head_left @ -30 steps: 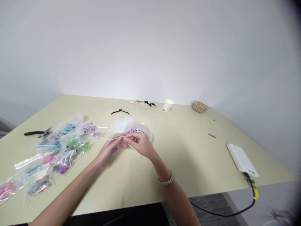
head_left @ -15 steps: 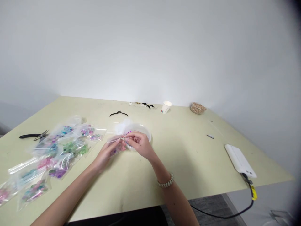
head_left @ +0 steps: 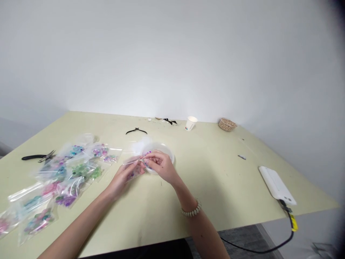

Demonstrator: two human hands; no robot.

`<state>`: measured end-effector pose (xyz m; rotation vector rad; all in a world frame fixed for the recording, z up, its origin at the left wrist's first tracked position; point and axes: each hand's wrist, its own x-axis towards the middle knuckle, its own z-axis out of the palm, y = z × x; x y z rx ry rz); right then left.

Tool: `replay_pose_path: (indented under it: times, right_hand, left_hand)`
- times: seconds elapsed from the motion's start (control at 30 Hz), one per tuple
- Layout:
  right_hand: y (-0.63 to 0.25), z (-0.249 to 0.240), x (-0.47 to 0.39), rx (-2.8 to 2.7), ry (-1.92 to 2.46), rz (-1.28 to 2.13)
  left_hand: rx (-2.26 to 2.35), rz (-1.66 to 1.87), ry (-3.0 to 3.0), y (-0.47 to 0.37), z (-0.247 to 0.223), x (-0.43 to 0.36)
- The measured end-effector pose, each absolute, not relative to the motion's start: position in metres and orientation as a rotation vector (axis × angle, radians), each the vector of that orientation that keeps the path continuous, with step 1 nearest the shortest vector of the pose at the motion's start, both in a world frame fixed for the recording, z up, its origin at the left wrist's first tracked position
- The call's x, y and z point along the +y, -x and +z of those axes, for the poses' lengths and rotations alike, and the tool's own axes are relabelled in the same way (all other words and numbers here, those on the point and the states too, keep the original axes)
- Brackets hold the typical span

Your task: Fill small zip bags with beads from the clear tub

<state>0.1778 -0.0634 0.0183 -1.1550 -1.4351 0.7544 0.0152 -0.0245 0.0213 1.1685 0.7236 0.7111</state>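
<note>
Between the fingers of my left hand (head_left: 126,174) is a small clear plastic bag (head_left: 134,174) with purple beads in it. My right hand (head_left: 161,165) is closed in a pinch at the bag's top edge, its fingertips close to the left ones. Whether it also grips a bead is too small to tell. Under and behind my right hand stands a round white bowl (head_left: 168,150), with a few purple beads showing inside it. A clear empty-looking bag (head_left: 134,146) lies just left of the bowl.
Several clear bags of coloured beads (head_left: 81,169) spread over the table's left side. Black-handled pliers (head_left: 37,157) lie beyond them, with black nippers (head_left: 136,130) farther back. A paper cup (head_left: 191,123), a tub of beige pieces (head_left: 227,125) and a cabled white power bank (head_left: 277,184) stand rightward.
Both hands keep almost the same pose at the bag. The view has shifted very slightly; nothing on the table has visibly moved.
</note>
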Motion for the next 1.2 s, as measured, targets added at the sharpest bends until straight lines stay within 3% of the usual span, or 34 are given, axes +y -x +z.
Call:
replay_pose_path:
  times: [1.2]
  right_hand:
    - [-0.177, 0.018, -0.062, -1.422, 1.106, 0.737]
  left_hand:
    - [0.567, 0.725, -1.228, -0.019, 0.017, -0.039]
